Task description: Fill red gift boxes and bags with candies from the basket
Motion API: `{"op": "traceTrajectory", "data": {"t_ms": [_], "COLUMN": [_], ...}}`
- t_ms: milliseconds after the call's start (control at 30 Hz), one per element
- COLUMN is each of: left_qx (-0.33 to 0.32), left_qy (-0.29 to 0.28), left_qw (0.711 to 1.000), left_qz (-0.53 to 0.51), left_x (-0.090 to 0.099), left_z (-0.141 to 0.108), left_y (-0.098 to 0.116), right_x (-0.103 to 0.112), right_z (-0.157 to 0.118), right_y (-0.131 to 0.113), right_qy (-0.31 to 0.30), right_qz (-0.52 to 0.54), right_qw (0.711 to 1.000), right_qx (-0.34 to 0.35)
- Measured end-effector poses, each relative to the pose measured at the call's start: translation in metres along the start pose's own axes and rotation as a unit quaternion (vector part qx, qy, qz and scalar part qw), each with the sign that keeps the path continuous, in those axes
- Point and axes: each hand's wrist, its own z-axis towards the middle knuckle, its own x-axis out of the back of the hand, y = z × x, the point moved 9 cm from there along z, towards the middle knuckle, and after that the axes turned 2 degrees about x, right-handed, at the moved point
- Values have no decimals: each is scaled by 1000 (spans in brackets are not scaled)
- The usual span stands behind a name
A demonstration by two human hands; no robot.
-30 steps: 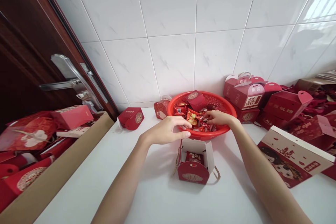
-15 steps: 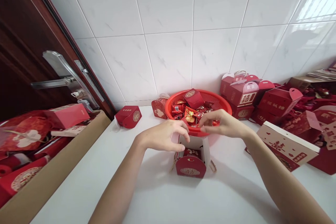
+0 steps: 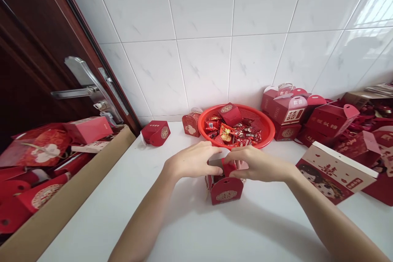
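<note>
A small red gift box (image 3: 226, 192) with a gold emblem on its front stands on the white table before me, its top partly uncovered. My left hand (image 3: 195, 161) is at the box's left side, fingers behind and thumb curled in over the top opening. On the other side, my right hand (image 3: 259, 164) has its bent fingers on the right flap, which leans inward. The fingers hide much of the flaps and the contents. Just behind the box is a red plastic basket (image 3: 270, 137) of wrapped sweets (image 3: 225, 131), with a small red box (image 3: 230, 114) lying on them.
Two small closed boxes stand at the back left: a red box (image 3: 156, 133) and a patterned box (image 3: 190, 124). Stacked gift boxes (image 3: 290, 110) and a cream-and-red box (image 3: 336, 172) occupy the right. A cardboard carton (image 3: 92, 180) holds red packaging along the left, below a door handle (image 3: 73, 93).
My right hand has come down from the basket's front edge onto the box's right side. The right flap now leans inward. My left hand stays at the left side. The view has shifted slightly.
</note>
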Motion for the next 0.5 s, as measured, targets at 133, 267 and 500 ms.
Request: {"op": "traceTrajectory", "data": {"t_ms": [133,267,500], "left_qx": [-20,-21,-59], "left_qy": [-17,-38,-50], "left_qw": [999,998,995], "left_qz": [-33,-44,-68], "left_x": [-5,-11,-10], "left_z": [3,5,2], "left_y": [9,11,19], "right_x": [-8,-6,4], "right_z": [1,-2,-15], "right_y": [3,7,15], "right_qy": [-39,-54,-42], "right_qz": [20,24,-29], "right_qw": [999,998,995], "right_qx": [4,-19,-91]}}
